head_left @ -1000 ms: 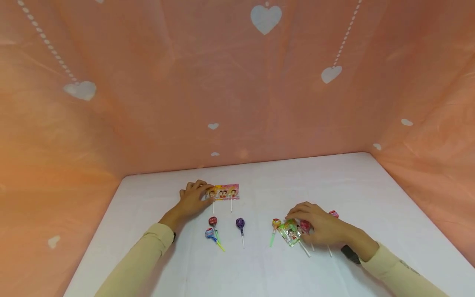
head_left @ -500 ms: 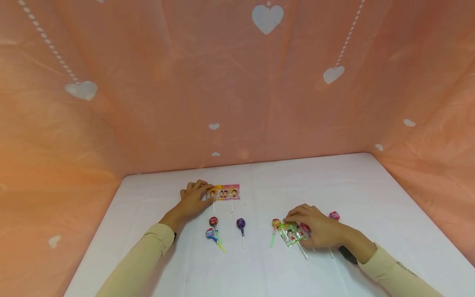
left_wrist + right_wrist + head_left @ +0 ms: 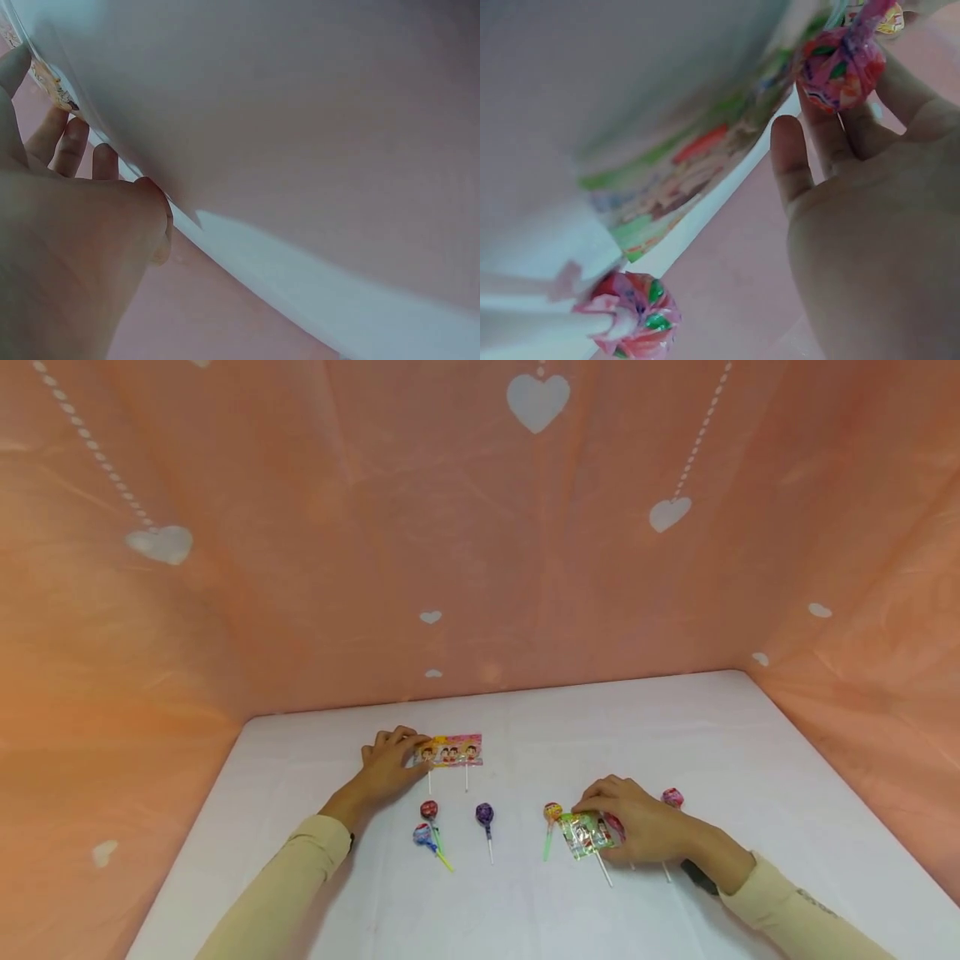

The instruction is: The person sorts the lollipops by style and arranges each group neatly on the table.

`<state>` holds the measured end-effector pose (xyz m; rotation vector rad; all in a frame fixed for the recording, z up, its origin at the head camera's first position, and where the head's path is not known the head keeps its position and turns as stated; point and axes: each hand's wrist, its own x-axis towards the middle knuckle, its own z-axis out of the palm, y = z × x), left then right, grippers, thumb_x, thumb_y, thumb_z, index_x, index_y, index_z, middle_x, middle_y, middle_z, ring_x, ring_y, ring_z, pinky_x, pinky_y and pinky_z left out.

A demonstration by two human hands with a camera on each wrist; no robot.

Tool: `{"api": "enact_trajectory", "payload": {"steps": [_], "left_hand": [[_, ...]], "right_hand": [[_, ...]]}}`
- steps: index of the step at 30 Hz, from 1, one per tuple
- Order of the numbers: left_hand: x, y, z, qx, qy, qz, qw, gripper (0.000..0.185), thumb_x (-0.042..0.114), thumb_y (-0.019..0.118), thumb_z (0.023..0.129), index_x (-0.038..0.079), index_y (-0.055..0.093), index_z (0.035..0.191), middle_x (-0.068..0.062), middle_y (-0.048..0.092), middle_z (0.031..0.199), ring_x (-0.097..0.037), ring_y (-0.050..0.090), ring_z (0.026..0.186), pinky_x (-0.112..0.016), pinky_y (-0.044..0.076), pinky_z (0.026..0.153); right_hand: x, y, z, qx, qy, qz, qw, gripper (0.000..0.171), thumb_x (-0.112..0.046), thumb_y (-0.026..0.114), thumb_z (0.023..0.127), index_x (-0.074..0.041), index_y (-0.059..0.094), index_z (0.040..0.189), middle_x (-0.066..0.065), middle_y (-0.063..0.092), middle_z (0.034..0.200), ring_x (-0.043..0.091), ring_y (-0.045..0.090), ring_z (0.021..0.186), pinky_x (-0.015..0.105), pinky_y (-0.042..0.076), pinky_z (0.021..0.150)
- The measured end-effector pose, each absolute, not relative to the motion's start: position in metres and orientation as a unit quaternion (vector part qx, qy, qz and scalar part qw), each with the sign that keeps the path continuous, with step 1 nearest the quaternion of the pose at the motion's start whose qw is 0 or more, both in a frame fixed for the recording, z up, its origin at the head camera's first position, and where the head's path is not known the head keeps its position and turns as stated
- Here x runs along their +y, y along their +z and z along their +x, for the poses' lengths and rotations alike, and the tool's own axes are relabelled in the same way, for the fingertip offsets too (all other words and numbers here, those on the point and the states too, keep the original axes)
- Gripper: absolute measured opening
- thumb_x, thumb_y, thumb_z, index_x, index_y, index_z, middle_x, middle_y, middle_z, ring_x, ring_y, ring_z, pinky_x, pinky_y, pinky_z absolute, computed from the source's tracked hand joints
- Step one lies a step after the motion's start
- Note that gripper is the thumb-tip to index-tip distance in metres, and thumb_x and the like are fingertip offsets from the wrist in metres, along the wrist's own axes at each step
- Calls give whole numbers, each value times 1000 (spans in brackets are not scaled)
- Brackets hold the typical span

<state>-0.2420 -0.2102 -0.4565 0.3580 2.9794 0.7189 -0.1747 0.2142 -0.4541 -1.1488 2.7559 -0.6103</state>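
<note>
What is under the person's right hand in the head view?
Part of a pink lollipop shows under the right hand, beside the green packet it holds. A second pink lollipop shows its head and stick end. The rest, and anything else beneath, is covered.

Right grip (image 3: 637,818) covers most of one pink lollipop (image 3: 615,825) in head view. Left grip (image 3: 390,766) hides the left end of the yellow-pink candy packet (image 3: 459,750); lettering too small to read. Right wrist: green candy packet (image 3: 682,178) blurred, probably cartoon print; nearest lollipop (image 3: 649,311) has its stick cut by the left edge. Both sleeves (image 3: 266,889) run off the bottom in head view.
</note>
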Motion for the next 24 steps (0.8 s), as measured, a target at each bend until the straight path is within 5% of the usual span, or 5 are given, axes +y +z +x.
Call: {"api": "enact_trajectory", "payload": {"steps": [24], "left_hand": [[-210, -455, -241, 966, 227, 121, 29, 54, 42, 62, 96, 18, 52, 143, -9, 46, 143, -35, 36, 130, -52, 26, 94]], "right_hand": [[214, -455, -174, 899, -166, -402, -53, 52, -29, 81, 64, -28, 71, 114, -18, 59, 112, 5, 52, 105, 35, 44, 93]]}}
